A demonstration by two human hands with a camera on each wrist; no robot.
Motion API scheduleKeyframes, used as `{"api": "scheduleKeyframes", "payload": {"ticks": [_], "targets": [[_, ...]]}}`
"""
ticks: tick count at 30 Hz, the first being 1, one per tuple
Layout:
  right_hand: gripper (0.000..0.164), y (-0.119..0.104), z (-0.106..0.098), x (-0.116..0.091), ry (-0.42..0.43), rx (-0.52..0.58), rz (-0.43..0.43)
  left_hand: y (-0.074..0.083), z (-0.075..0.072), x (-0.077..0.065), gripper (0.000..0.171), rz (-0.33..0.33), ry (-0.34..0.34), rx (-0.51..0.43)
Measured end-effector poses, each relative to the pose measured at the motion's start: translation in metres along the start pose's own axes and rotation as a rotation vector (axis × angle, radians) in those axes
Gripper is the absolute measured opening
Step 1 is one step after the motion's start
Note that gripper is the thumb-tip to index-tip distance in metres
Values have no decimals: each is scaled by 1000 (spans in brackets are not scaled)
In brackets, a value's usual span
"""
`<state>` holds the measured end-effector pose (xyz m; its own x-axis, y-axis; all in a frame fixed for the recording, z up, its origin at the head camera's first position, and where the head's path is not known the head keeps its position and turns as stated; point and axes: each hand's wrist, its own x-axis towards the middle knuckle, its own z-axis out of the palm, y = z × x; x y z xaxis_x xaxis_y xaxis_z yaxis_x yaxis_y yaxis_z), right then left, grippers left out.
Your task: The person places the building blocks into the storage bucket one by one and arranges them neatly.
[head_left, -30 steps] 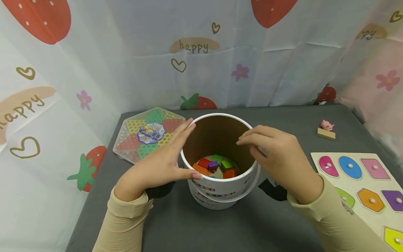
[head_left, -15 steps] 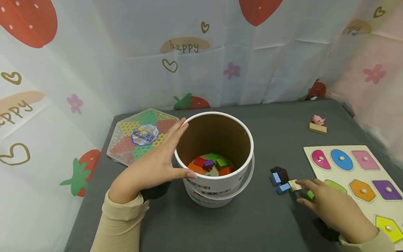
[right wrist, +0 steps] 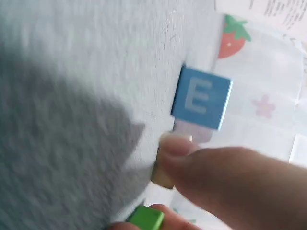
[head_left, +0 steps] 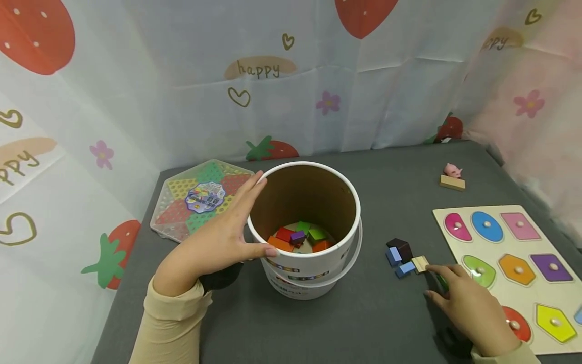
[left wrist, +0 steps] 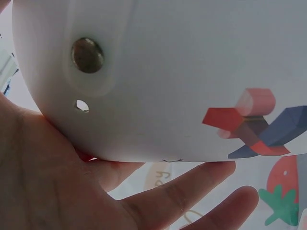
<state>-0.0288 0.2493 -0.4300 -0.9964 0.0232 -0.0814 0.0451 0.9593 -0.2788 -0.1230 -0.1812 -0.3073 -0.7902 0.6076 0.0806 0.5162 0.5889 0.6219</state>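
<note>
My left hand (head_left: 218, 237) rests on the left side of a white bucket (head_left: 300, 263), thumb at its front rim and fingers spread along the back left. In the left wrist view, the fingers (left wrist: 172, 191) reach under the bucket wall (left wrist: 158, 86). On the table to the right, my right hand (head_left: 473, 303) is low among small blocks. Its index fingertip is right at a pale wooden block (head_left: 420, 264), with a green block (right wrist: 147, 218) by the other fingers. Two blue blocks (head_left: 404, 269) and a dark block (head_left: 400, 247) lie beside these; one blue face bears an E.
Several coloured blocks (head_left: 297, 237) lie inside the bucket. Left of it is a hexagonal game board (head_left: 200, 202). A knobbed shape puzzle (head_left: 491, 255) lies by my right hand. Further back are a pink pig figure (head_left: 452, 171) and a wooden bar (head_left: 452, 182).
My right hand has gone from over the bucket's right rim down to the blocks on the table at right. My left hand has stayed on the bucket. The head view has turned slightly right.
</note>
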Motion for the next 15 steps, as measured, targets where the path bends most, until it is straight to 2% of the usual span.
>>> {"api": "scheduleKeyframes", "payload": {"ticks": [7,10,15], "targets": [[52,3,9,-4,61,70,-19,1,0,0,111,9,-1,-8],[46,5,13,-7,77,84,-20,2,-1,0,111,23,3,6],[36,2,10,-7,13,114,-40,1,0,1,111,15,3,12]]}}
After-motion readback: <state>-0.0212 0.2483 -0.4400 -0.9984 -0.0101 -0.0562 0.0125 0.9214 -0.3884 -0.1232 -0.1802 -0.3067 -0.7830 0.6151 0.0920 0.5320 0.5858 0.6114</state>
